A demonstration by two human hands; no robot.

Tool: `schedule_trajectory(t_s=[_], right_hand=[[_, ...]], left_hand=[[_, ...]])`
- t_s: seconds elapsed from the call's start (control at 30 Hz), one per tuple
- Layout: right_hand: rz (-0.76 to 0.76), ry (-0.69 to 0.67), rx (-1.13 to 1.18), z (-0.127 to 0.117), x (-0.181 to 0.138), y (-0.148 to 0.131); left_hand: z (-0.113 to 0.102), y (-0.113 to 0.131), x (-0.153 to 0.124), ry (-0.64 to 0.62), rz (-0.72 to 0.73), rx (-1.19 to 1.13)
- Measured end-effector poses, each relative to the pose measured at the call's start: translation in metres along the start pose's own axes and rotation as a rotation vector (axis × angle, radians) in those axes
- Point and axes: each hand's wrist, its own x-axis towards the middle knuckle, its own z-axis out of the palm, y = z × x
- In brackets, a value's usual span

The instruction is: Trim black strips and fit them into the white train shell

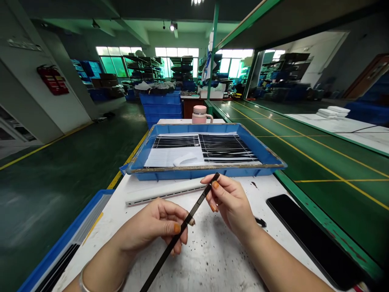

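L hand (pixel 154 229), R hand (pixel 231 205) angled inward, fingers & thumbs pinching thin black strip (pixel 197 207) over white bench (pixel 212 259).

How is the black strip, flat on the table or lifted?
Lifted: the strip is pinched by the left hand and right hand above the table.

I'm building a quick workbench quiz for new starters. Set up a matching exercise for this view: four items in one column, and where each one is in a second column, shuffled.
Items:
1. black strip
2. pink mug
3. black smartphone
4. white slotted bar

Places:
A. standing beyond the blue tray
B. lying at the right edge of the white table
C. held between the left hand and right hand
D. lying between the tray and the hands

Pairs: 1-C, 2-A, 3-B, 4-D
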Motion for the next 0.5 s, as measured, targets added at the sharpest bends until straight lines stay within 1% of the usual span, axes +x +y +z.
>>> schedule_trajectory(t_s=[0.27,0.5], right_hand=[[0.058,0.018,0.047,-0.0001,0.0019,0.0],[0.179,0.027,0.046,-0.0026,0.0014,0.0032]], left_hand=[[-0.0036,0.001,-0.002,-0.008,-0.012,-0.035],[-0.0037,0.0005,-0.002,0.005,-0.014,-0.105]])
